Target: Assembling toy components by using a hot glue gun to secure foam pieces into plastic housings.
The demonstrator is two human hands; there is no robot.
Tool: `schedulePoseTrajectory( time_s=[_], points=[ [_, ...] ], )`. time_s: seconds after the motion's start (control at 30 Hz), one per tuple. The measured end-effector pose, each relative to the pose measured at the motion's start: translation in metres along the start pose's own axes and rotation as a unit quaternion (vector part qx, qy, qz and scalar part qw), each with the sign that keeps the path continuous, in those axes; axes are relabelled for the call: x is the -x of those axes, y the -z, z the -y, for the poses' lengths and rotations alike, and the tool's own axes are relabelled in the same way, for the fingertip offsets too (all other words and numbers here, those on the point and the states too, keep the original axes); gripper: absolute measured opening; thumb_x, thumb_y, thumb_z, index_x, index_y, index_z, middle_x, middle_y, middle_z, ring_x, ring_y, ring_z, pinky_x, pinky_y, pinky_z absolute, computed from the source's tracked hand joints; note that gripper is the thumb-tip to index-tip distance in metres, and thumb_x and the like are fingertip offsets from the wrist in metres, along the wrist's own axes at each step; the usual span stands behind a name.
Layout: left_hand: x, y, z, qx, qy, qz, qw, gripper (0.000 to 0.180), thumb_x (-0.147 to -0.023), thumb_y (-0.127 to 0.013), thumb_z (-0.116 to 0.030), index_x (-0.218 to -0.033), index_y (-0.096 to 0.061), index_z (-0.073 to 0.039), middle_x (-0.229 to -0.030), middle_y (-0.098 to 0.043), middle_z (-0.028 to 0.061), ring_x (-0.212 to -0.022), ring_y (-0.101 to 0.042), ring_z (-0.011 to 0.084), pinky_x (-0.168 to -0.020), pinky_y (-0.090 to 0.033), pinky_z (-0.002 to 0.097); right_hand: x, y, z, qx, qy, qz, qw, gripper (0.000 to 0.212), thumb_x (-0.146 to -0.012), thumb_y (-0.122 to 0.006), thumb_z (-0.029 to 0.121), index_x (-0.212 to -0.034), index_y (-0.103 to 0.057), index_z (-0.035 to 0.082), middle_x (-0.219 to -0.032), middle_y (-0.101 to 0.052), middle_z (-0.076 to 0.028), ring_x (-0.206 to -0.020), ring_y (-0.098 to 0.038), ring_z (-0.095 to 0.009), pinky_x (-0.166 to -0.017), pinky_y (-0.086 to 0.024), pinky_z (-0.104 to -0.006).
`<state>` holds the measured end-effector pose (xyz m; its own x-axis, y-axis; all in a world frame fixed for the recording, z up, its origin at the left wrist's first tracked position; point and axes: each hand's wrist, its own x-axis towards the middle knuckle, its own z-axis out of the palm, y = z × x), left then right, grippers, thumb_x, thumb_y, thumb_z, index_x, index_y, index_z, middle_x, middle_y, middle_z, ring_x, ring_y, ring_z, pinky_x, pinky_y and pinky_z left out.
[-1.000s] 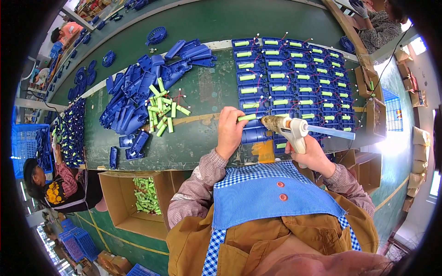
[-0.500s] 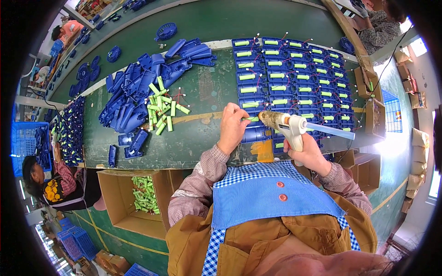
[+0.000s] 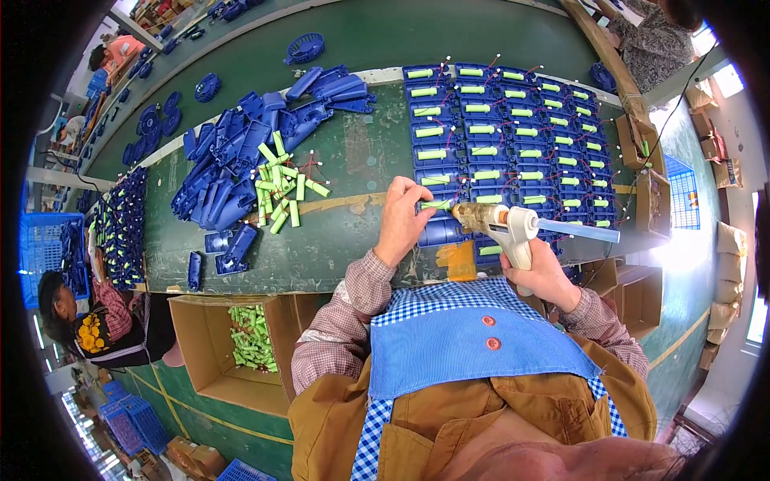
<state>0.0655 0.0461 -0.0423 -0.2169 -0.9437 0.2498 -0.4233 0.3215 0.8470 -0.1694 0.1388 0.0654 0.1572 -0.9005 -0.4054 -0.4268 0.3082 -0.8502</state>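
I see the cell (image 3: 435, 205) just beyond a bare shell (image 3: 441, 233), pinched by the left hand (image 3: 403, 218); the right hand (image 3: 545, 276) grips the gun (image 3: 518, 232), its nozzle (image 3: 460, 212) so near that a slip could, I judge, burn the left hand or skew the cell.

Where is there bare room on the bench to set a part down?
The green bench has bare patches between the green cell pile and the blue housing grid, and along its front between the loose blue housings and the left hand. It is crowded at the blue shell heap, across the grid, and around the glue gun.
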Motion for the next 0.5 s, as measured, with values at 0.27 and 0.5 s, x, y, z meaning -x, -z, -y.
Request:
schedulePoseTrajectory(
  time_s=[0.27,0.5],
  points=[
    [0.0,0.064,0.019,-0.153,-0.051,-0.11,0.981,0.023,-0.068,-0.06,0.008,-0.088,-0.059,-0.003,-0.094,-0.059,0.0126,-0.092,-0.057,0.0322,-0.081,-0.047,0.0391,-0.002,0.005,-0.006,-0.085,0.014,0.046,0.995,0.031,-0.068,-0.054,-0.005,-0.098,-0.055,-0.003,-0.091,-0.061,-0.008,-0.086,-0.058,-0.014,-0.079,-0.046,-0.0267],
    [-0.001,0.121,0.049,-0.367,-0.058,-0.103,0.923,0.022,-0.071,-0.055,0.007,-0.089,-0.062,-0.002,-0.096,-0.055,0.0122,-0.089,-0.053,0.0305,-0.079,-0.045,0.0398,-0.004,0.002,-0.009,-0.092,0.035,0.022,0.995,0.025,-0.068,-0.058,-0.001,-0.093,-0.059,0.0,-0.085,-0.062,-0.003,-0.074,-0.055,-0.01,-0.07,-0.047,-0.0263]
  ],
)
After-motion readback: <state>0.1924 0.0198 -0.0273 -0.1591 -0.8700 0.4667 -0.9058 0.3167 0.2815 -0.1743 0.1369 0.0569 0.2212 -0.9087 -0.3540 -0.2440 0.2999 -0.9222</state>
